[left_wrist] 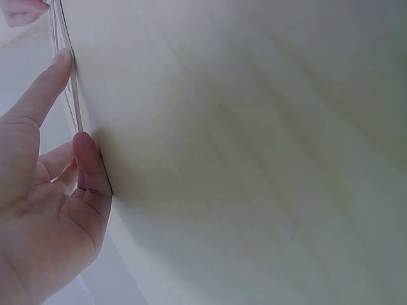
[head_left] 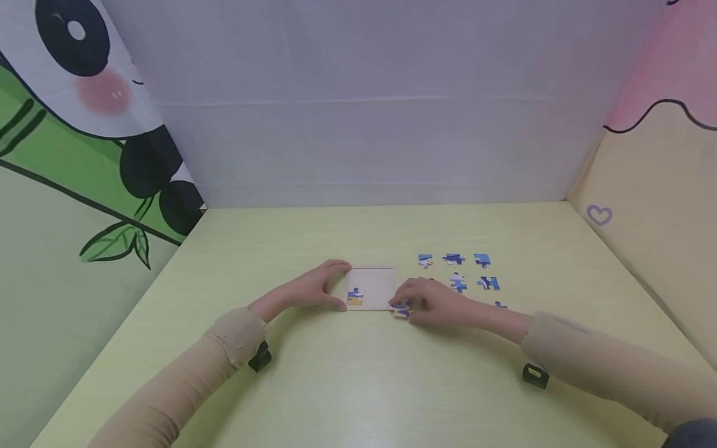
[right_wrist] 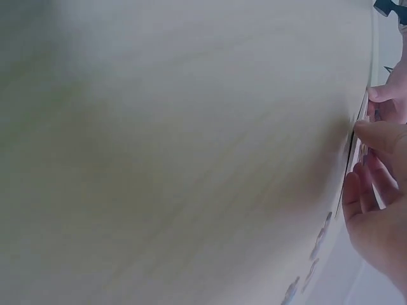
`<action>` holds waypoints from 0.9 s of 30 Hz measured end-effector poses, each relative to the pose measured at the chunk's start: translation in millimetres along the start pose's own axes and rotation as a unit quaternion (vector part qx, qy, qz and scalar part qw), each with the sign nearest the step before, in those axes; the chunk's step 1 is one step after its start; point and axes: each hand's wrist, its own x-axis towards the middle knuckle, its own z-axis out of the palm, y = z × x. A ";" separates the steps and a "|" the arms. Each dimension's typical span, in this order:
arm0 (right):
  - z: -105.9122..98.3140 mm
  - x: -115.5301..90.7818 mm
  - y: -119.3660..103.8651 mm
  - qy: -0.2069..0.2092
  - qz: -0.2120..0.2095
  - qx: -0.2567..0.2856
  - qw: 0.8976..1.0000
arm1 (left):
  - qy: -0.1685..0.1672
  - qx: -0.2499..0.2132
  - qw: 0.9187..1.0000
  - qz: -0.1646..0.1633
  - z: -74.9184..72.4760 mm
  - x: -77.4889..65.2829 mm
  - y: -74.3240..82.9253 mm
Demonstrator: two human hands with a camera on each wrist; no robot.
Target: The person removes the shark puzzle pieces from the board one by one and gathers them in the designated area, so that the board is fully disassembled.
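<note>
A square puzzle board (head_left: 370, 283) lies on the table in the head view, with one puzzle piece (head_left: 355, 300) in its lower left corner. My left hand (head_left: 316, 287) holds the board at its left side, thumb at the near corner and fingers at the far one. In the left wrist view the thumb (left_wrist: 51, 82) touches the board's edge. My right hand (head_left: 434, 302) pinches a blue and yellow puzzle piece (head_left: 402, 313) at the board's near right corner. The fingers hide part of that piece. In the right wrist view, the right thumb (right_wrist: 378, 135) lies along the board's edge.
Right of the board, several loose puzzle pieces lie in rough rows, among them a blue piece (head_left: 482, 260), a dark blue one (head_left: 454, 259) and a white and blue one (head_left: 458, 283). The right forearm partly covers another piece (head_left: 500, 305). A grey cloth wall (head_left: 364, 149) stands behind the table.
</note>
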 end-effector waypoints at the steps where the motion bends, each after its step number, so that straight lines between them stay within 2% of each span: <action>1: -1.2 -3.4 0.2 0.004 0.000 0.002 1.000 | 0.000 0.001 1.000 -0.001 -0.1 0.0 0.4; 11: -8.7 -32.5 13.8 0.015 0.003 0.009 1.000 | 0.005 0.013 1.000 0.009 0.2 2.5 -2.6; 14: -12.7 -38.3 16.7 0.004 0.007 0.007 1.000 | 0.005 0.012 1.000 0.013 0.5 2.1 -3.4; 20: -26.5 -46.1 19.9 -0.031 0.005 -0.032 0.999 | 0.007 0.012 1.000 0.011 1.6 1.7 -3.7; 27: -36.8 -55.2 24.4 -0.050 0.021 -0.029 0.998 | 0.007 0.014 1.000 0.010 2.5 4.2 -3.9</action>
